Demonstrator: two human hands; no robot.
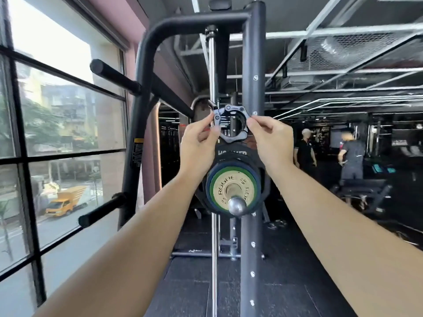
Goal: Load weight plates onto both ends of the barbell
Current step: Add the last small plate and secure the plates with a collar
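— Where are the weight plates [231, 155]?
— On the end of the barbell [237, 206]. The gold Rogue plate [220, 188] is in front, right by the rack's dark post [254, 65].
— And the hands?
— Both pinch a black collar clamp [230, 136] above the plates. The left hand [199, 143] holds its left edge, the right hand [270, 138] its right.

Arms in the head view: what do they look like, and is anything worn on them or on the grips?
The left arm and right arm are bare as far as the frame shows, with no sleeves in view. There is no watch, band or bracelet at either wrist. The left grip and right grip are bare hands, with no gloves or rings visible.
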